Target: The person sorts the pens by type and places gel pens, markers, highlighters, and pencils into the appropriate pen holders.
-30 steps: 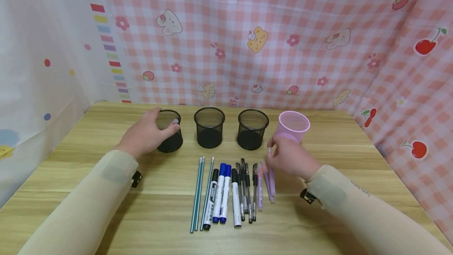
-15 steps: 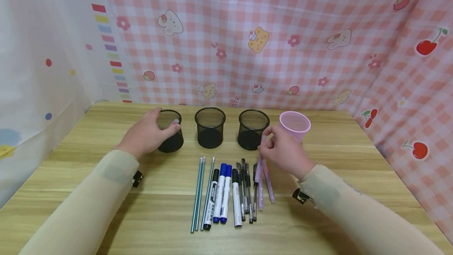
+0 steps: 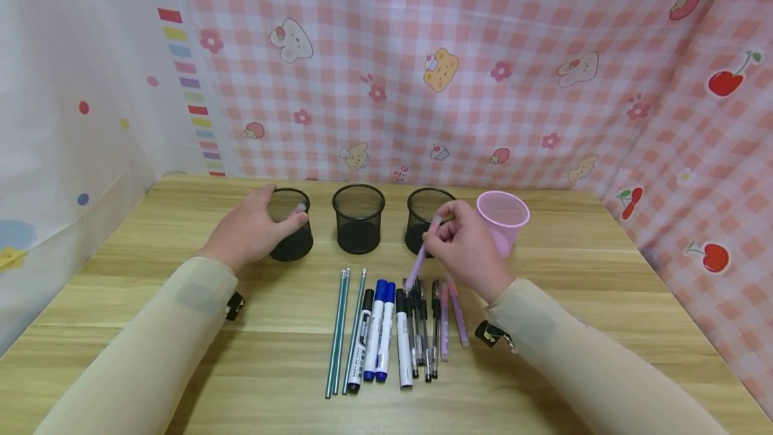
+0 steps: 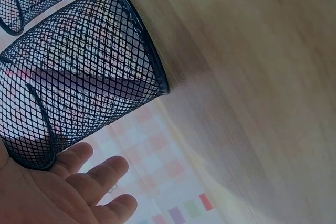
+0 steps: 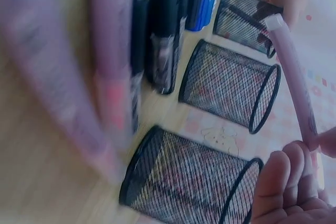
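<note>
My left hand point(image 3: 246, 228) holds the leftmost black mesh pen cup point(image 3: 292, 242) at its rim, thumb across the front side. Inside that cup, a purple highlighter point(image 4: 92, 81) shows through the mesh in the left wrist view. Between thumb and fingers, my right hand point(image 3: 472, 247) pinches another purple highlighter point(image 3: 418, 263), tilted, its lower end over the tops of the black gel pens point(image 3: 421, 327). Behind the right hand stands a third black mesh cup point(image 3: 418, 223), partly covered by the fingers. Two more purple highlighters point(image 3: 457, 317) lie at the row's right end.
A second mesh cup point(image 3: 357, 230) and a pink cup point(image 3: 502, 223) stand in the same line. On the wooden table point(image 3: 253, 368) lie teal pencils point(image 3: 338, 334), black-capped markers point(image 3: 403, 348) and blue-capped markers point(image 3: 376, 334). A patterned cloth point(image 3: 386, 52) hangs behind.
My right hand has moved left from in front of the pink cup to the third mesh cup, lifting the highlighter off the table. My left hand stays on its cup.
</note>
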Demonstrator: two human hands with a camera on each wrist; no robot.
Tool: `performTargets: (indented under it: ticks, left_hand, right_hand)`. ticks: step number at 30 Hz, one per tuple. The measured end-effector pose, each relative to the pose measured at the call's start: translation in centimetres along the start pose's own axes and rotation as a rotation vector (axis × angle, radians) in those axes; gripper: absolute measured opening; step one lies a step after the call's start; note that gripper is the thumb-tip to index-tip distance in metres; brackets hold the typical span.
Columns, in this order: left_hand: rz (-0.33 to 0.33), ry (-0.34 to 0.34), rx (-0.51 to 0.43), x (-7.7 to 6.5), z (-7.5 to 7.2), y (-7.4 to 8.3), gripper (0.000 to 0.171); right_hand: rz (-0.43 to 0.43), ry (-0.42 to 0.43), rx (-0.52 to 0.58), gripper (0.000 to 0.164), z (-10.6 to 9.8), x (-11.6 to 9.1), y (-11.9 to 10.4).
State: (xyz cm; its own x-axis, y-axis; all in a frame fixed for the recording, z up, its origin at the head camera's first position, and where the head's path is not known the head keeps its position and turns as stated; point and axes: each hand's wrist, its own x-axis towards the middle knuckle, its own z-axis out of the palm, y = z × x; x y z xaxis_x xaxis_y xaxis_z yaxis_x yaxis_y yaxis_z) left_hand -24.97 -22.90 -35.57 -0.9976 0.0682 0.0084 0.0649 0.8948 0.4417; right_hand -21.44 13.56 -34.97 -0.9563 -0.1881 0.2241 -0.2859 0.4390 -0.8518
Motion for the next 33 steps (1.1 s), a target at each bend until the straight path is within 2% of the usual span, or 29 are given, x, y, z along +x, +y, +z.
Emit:
performTargets:
  ticks: [6,15,33]
  left_hand:
    - [-0.004,-0.004,-0.004,-0.1,0.0,0.1,0.115]
    - [-0.001,-0.002,0.001,-0.1,0.0,0.0,0.12]
    - [-0.002,-0.002,-0.004,-0.1,0.1,0.0,0.12]
  right_hand:
    - [-0.004,0.052,0.11,0.03,1.5,0.5,-0.5]
    - [-0.074,0.179,0.227,0.032,3.6,1.2,-1.1]
    - [-0.059,0.362,0.384,0.031,7.4,3.3,-3.4]
